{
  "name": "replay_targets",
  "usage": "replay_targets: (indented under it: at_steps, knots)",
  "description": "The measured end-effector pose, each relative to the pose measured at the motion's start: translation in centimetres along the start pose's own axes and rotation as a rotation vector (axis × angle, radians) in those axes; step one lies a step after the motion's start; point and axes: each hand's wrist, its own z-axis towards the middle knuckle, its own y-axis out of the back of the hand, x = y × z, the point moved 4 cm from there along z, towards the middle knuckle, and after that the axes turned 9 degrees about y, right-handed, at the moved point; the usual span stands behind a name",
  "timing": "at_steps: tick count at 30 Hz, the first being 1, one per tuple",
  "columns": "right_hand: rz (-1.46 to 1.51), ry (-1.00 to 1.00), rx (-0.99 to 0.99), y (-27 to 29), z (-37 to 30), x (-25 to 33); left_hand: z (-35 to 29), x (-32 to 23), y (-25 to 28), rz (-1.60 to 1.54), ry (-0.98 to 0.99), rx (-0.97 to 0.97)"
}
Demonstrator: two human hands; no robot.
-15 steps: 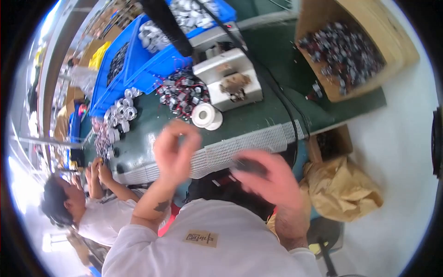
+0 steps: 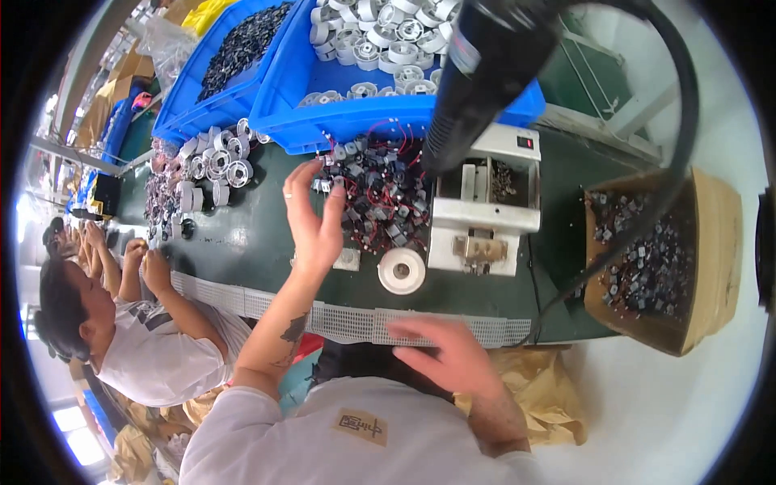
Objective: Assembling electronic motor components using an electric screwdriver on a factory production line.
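My left hand (image 2: 314, 218) reaches to the left edge of a pile of small motors with red wires (image 2: 384, 190). Its thumb and fingers are spread around small metal-cased pieces there; none looks gripped. Over the bench's front edge, my right hand (image 2: 449, 352) is slightly blurred, its fingers stretched and the thumb apart, with nothing seen in it. Between the hands stands a white spool (image 2: 402, 271). A white machine (image 2: 485, 214) with a metal fitting on its front stands right of the pile. Partly behind my left wrist lies a small white block (image 2: 347, 259).
Blue bins hold white round housings (image 2: 388, 36) and black parts (image 2: 246, 48). More housings (image 2: 218, 162) lie at left. A black tube (image 2: 485, 73) hangs over the machine. At right is a cardboard box (image 2: 711, 259) of motors. A co-worker (image 2: 153, 339) sits at left.
My left hand has moved forward to the motor pile and its fingers have spread. The dark object at my right hand is no longer seen there. The whole view has shifted.
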Motion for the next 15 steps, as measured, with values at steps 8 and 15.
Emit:
replay_targets:
  at_steps: [8, 15]
  knots:
    - [0.158, -0.146, -0.038, 1.7, -5.7, -2.6, -1.5, -1.5, -2.7, 0.178, -0.157, 0.098]
    - [0.081, 0.003, -0.206, -4.0, -3.1, -0.9, 0.5, -1.5, -4.7, 0.311, -0.281, 0.071]
